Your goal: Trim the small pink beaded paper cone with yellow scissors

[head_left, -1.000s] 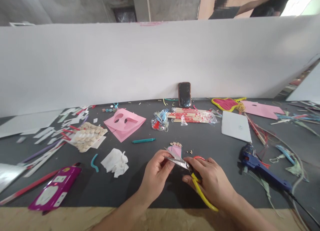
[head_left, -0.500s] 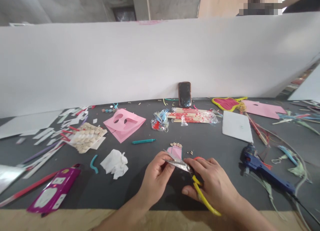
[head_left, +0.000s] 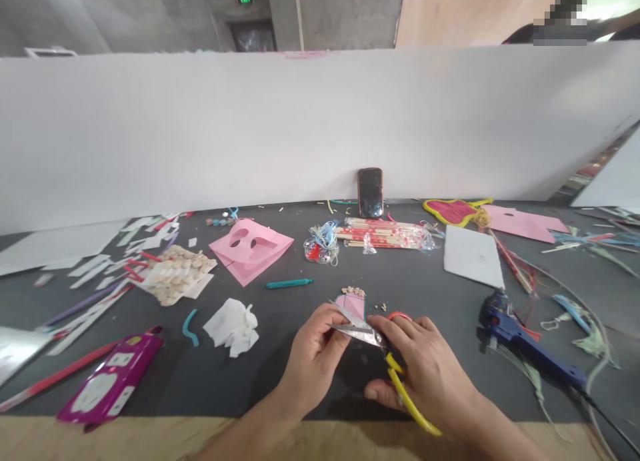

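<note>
My right hand point(head_left: 425, 364) is wrapped round a pair of scissors point(head_left: 367, 334) with yellow and red handles. Their blades are parted and point left, toward the fingertips of my left hand point(head_left: 320, 348). Thumb and fingers of that hand are pinched together at the blades; whatever they hold is too small or hidden to make out. Just beyond the blades lies a small pink paper piece point(head_left: 354, 305), partly covered by them, with little beige bits point(head_left: 353, 291) along its far edge. A few more beige crumbs point(head_left: 381, 307) lie to its right.
A blue glue gun point(head_left: 530, 348) with its cord lies at right, near a white board point(head_left: 473, 256). A teal pen point(head_left: 289, 284), crumpled tissue point(head_left: 233, 328), pink folded paper point(head_left: 273, 244) and purple packet point(head_left: 113, 378) are leftward. A phone point(head_left: 371, 192) leans on the white partition point(head_left: 225, 128).
The whole view has shifted down slightly as the head moved. Both hands and the scissors keep almost the same pose, with the blades a little further apart.
</note>
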A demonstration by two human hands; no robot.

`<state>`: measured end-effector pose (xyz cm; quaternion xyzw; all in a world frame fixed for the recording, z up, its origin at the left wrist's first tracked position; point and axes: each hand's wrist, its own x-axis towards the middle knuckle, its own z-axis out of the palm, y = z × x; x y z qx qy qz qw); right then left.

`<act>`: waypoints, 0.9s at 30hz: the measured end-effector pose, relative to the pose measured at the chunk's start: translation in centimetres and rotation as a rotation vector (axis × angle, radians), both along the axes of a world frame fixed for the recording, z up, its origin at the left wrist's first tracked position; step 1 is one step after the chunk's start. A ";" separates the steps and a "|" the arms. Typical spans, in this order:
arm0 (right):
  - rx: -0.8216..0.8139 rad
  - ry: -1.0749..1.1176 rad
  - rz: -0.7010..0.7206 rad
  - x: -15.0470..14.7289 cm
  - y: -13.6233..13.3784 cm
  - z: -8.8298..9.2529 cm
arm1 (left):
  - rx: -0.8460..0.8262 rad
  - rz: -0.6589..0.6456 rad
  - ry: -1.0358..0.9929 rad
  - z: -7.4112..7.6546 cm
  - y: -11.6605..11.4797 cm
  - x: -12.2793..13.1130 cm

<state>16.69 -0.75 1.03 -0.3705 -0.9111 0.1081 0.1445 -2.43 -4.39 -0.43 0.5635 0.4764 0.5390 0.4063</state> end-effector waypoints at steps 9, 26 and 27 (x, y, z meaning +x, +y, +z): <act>0.016 -0.019 -0.062 0.0 0.3 -1.0 | 0.004 0.020 -0.026 -1.3 0.4 0.2; 0.115 -0.027 -0.025 0.2 -0.2 -1.0 | -0.014 0.019 -0.015 -1.4 0.2 0.6; 0.116 -0.032 -0.023 0.2 -0.3 -1.0 | -0.016 0.017 -0.013 -1.4 0.1 0.6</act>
